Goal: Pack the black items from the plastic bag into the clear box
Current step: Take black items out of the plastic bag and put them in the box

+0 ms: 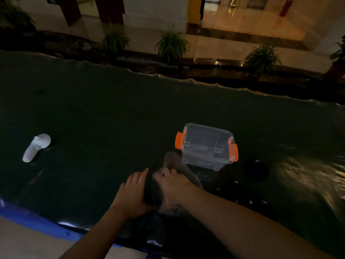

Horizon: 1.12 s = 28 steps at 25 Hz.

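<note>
The scene is dim. A table [112,113] draped in a dark, glossy sheet fills most of the view, its far edge rippled. Near the middle right stands the clear box [206,146], lidless and upright, with an orange latch [179,140] on its left side and another on its right; it looks empty, though the light is too poor to be sure of its floor.

Just in front of the box, and touching its near left corner, lies the plastic bag [172,161], a greyish translucent pouch stretching back toward the person. The right hand [172,182] rests on top of the bag with fingers curled, gripping the plastic. The left hand [133,193] lies just beside it on the bag's left side, fingers together and pressed flat against the bag's edge, the thumb tucked under near the bag's mouth.

To the right of the bag, dark round items [256,170] sit on the sheet near the box's near right corner, with more black shapes closer to the right forearm; their outlines blend into the dark cover.

Well apart on the far left lies a white controller [36,147]. Beyond the table, potted plants [171,43] line a polished floor.
</note>
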Available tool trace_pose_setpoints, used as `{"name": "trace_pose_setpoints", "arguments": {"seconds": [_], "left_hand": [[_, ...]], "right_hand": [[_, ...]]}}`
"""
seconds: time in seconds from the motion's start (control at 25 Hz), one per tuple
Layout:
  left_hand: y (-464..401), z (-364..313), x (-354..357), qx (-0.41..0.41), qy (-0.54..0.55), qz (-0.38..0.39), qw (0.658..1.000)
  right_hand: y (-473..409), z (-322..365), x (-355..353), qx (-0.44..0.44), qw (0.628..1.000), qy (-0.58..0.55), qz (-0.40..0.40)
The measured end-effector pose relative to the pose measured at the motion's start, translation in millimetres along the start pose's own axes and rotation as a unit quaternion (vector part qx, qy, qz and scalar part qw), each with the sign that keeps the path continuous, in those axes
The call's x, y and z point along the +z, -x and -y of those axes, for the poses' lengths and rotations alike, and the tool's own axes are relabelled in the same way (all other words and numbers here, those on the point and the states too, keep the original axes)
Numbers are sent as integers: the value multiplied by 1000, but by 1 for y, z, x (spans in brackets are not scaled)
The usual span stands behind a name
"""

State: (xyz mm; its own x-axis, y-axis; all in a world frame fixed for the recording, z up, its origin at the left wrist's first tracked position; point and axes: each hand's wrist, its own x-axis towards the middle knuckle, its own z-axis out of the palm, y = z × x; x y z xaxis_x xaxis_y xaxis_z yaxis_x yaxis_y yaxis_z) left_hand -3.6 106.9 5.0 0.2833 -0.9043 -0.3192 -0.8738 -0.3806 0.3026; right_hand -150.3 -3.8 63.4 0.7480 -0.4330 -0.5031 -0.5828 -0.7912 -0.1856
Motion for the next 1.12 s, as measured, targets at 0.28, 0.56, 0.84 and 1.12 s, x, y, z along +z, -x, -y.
{"name": "trace_pose_setpoints", "arguments": {"seconds": [0.28, 0.56, 0.84, 1.12], "left_hand": [[2, -15, 57, -7, 232, -32, 972], [0, -17, 79, 19, 301, -49, 952], [1, -23, 79, 5, 308, -61, 949], [5, -26, 68, 17, 320, -61, 945]], "right_hand": [[-17, 12, 5, 31, 995, 47, 83], [-11, 13, 5, 36, 995, 34, 89], [-4, 8, -7, -1, 996, 52, 67], [17, 5, -23, -32, 998, 33, 30]]}}
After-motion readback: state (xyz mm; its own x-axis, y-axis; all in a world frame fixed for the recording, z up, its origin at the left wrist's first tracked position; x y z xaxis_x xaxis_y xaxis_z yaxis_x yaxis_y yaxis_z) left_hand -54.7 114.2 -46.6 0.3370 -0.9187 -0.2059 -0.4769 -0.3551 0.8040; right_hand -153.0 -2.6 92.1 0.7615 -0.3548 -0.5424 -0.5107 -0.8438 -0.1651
